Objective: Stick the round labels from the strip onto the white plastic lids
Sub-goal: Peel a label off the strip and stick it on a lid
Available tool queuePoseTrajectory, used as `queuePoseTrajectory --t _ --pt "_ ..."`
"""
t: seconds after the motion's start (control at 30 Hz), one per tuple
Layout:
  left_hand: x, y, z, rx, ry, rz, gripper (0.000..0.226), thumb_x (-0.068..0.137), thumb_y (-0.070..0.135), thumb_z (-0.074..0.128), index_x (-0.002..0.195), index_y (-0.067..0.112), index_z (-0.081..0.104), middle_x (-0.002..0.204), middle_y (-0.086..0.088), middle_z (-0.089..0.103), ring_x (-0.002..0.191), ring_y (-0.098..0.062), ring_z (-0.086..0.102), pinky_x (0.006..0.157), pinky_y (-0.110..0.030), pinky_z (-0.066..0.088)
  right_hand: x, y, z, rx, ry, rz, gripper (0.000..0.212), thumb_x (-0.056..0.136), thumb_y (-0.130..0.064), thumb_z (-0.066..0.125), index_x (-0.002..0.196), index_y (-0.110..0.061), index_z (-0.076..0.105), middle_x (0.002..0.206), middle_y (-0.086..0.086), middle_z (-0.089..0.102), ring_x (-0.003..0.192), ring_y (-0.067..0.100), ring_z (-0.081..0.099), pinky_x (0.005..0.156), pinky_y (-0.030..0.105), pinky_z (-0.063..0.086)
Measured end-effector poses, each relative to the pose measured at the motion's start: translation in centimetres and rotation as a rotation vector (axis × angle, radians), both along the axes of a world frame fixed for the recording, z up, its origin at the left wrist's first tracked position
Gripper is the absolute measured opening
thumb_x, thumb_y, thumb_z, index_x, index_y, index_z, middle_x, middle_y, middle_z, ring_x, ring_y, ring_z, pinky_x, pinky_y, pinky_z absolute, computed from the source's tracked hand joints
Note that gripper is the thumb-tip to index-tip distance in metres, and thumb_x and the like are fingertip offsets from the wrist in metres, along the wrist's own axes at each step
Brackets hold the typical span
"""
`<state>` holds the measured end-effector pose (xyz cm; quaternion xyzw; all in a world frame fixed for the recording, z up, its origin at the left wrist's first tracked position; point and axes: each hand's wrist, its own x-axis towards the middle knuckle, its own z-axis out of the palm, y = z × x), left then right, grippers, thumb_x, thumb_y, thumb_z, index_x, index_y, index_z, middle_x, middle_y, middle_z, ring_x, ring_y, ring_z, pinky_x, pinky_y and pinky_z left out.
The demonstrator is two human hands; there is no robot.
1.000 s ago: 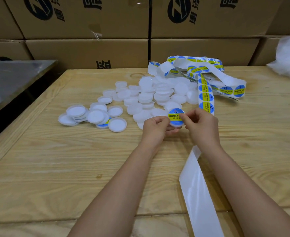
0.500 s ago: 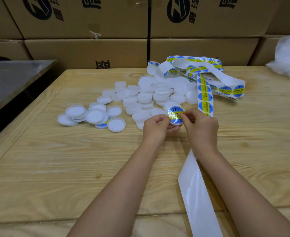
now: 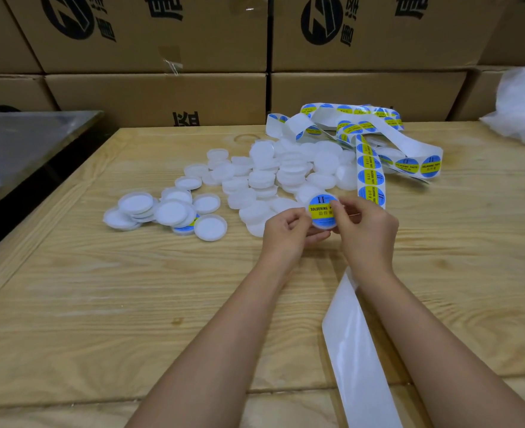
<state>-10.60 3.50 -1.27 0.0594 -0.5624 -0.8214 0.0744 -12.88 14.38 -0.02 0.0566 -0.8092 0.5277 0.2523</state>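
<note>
Holds one round white plastic lid (image 3: 325, 225) just above the pale wooden table (image 3: 100, 304), tilted face-up toward the camera, probably for a clear check on centring. Grips it with the left hand (image 3: 285, 233), curling the fingers underneath and setting the thumb near the left rim, apparently as a steady backing to press against. Already carries a round blue-and-yellow label (image 3: 319, 206) reading "SOLDERING" over most of its top. Works on that label with the right hand (image 3: 366, 230), pinching thumb and forefinger tips together at its right edge; unclear whether on a last free bit of sticker or over the rim itself. Keeps the remaining right fingers loosely curled behind.

Leaves the long white strip of blue-and-yellow labels (image 3: 370, 171) running from a loose coil at the back of the table down to just behind the right hand, seemingly for a short reach to the next sticker. Lets the bare glossy white backing tape (image 3: 357, 350) trail under the right wrist toward the near edge, out of the way. Keeps the heap of unlabelled white lids (image 3: 285, 174) directly behind the hands and a smaller flipped-over batch of white lids (image 3: 168, 211) off to the left, likely the finished ones, judging by a blue edge peeking from beneath. Looks like the press-down stage for this lid, with many more to go.
</note>
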Motion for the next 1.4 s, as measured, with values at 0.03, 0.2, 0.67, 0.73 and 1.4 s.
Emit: queuePoseTrajectory --t 0.03,0.2,0.67,0.73,1.4 --pt "0.1 0.0 0.0 -0.025 0.002 -0.015 0.018 0.096 0.006 0.048 0.099 -0.002 0.063 0.083 -0.013 0.072 0.076 -0.020 0.071 0.075 -0.027 0.058 -0.1 0.1 0.0 -0.036 -0.013 0.004 0.012 0.086 -0.021 0.066 0.089 -0.010 0.071 0.074 0.002 0.068 0.068 0.020 0.066 0.072 0.045 0.055" --pt "0.6 0.2 0.1 -0.097 0.029 -0.060 0.018 0.096 0.002 0.045 0.099 -0.006 0.061 0.091 -0.020 0.067 0.069 -0.014 0.070 0.074 -0.028 0.058 -0.7 0.4 -0.2 -0.103 -0.082 -0.068 0.030 0.080 -0.038 0.071 0.063 -0.021 0.053 0.061 -0.011 0.058 0.057 0.004 0.058 0.061 0.017 0.046" --pt "0.3 -0.8 0.1 0.151 0.019 0.042 0.018 0.094 0.006 0.050 0.085 0.003 0.065 0.072 -0.006 0.071 0.067 -0.016 0.070 0.060 -0.022 0.055 -0.4 -0.7 0.0 -0.148 -0.233 0.246 0.037 0.076 -0.022 0.077 0.104 -0.011 0.056 0.096 0.001 0.066 0.087 0.019 0.064 0.077 0.033 0.053" --pt "0.2 -1.0 0.3 0.213 -0.020 0.049 0.020 0.096 0.005 0.047 0.087 0.004 0.064 0.069 -0.005 0.072 0.064 -0.014 0.069 0.057 -0.020 0.055 -0.2 -0.7 0.2 -0.178 -0.193 0.250 0.032 0.076 -0.016 0.077 0.102 -0.010 0.058 0.091 0.001 0.066 0.079 0.014 0.063 0.071 0.028 0.052" --pt "0.4 -0.7 0.2 -0.065 0.045 -0.037 0.020 0.096 0.005 0.047 0.089 0.003 0.066 0.072 -0.008 0.068 0.060 -0.012 0.065 0.058 -0.024 0.056 -0.4 0.4 0.0 -0.072 -0.165 -0.004 0.034 0.071 -0.043 0.077 0.069 -0.022 0.051 0.072 0.007 0.064 0.066 0.023 0.062 0.064 0.030 0.048"
